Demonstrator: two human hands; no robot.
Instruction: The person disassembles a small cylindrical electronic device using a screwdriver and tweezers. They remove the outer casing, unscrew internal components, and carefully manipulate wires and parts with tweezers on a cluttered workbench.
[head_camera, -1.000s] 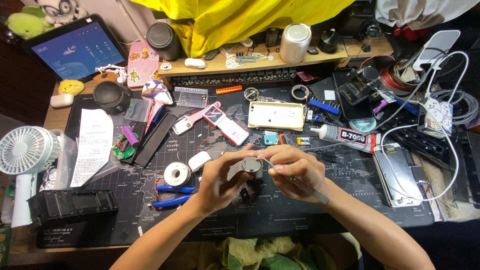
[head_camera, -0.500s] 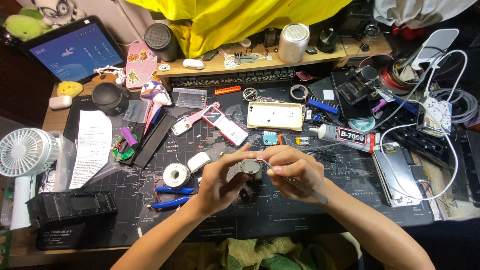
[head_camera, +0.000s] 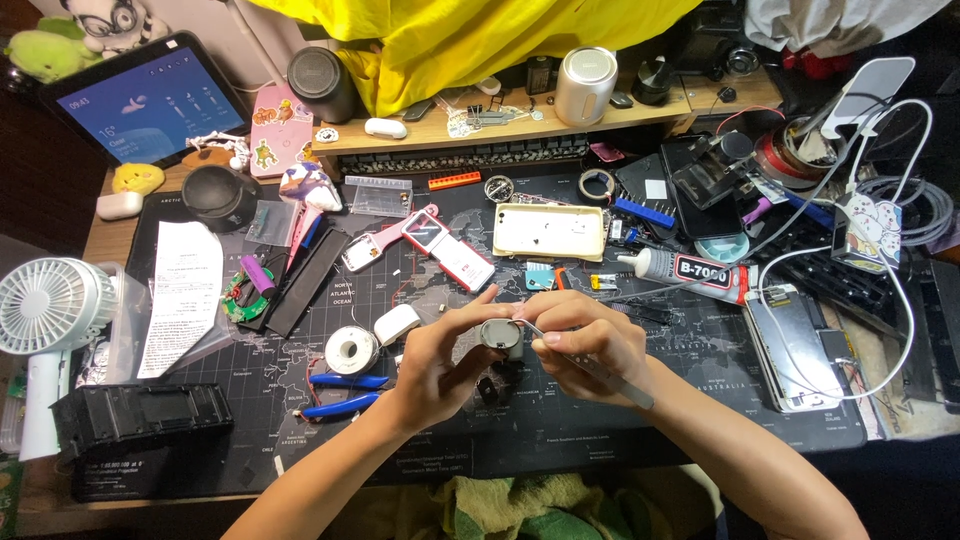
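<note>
Standing over the desk (head_camera: 700, 420) here. The left hand (head_camera: 440, 360) has its fingers curled round a small grey round part (head_camera: 500, 335), pinching it just above the dark mat, right in the middle of the mess. The right hand (head_camera: 590, 345) pinches a thin metal tool (head_camera: 590, 365), looks like tweezers, with the tip resting on the part's upper edge. So the work's in the poking-at-it stage, I'd say: the part is held up and the tool is on it, but I can't tell whether anything has come off or gone in yet, it's too small to make out. A little black piece (head_camera: 490, 385) lies on the mat just under the hands, maybe belongs to it, hard to say. Solder spool (head_camera: 352, 350) and blue cutters (head_camera: 345, 392) sit near the left hand, untouched. Glue tube (head_camera: 690, 268) and a pale phone case (head_camera: 548, 232) are further back, well apart from the hands.
</note>
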